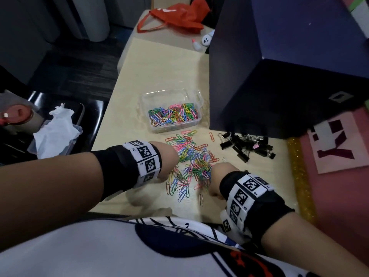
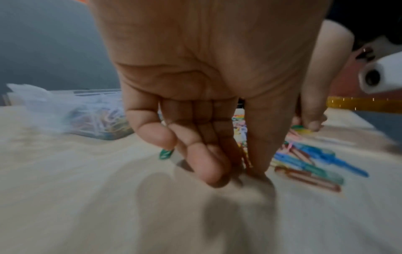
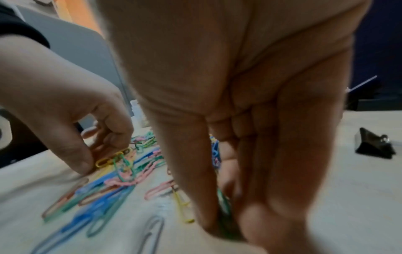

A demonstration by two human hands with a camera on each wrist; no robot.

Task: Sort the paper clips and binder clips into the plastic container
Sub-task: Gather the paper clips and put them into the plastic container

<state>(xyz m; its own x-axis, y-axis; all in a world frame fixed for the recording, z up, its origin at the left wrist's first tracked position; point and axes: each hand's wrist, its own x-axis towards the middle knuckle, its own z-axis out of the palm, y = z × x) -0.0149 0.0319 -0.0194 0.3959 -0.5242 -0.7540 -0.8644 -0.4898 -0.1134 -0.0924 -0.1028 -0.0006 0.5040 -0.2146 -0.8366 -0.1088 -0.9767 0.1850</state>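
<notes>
A clear plastic container [image 1: 196, 97] partly filled with coloured paper clips stands on the pale table [image 1: 159, 66]. In front of it lies a loose pile of coloured paper clips [image 1: 191, 156]. Black binder clips [image 1: 247, 145] are heaped to its right. My left hand [image 2: 239, 175] reaches into the pile's left side, thumb and fingers pinching clips, a yellow clip [image 3: 113, 158] among them. My right hand [image 3: 226, 228] is at the pile's near right edge, thumb and fingers pinched on green paper clips [image 3: 224, 204] against the table. One binder clip [image 3: 374, 146] lies to its right.
A tall dark box [image 1: 279, 76] stands right of the container, just behind the binder clips. A gold glitter strip [image 1: 299, 176] and pink mat [image 1: 339, 186] border the table's right. An orange bag [image 1: 177, 17] lies far back. A tissue-filled tray [image 1: 58, 132] sits on a chair to the left.
</notes>
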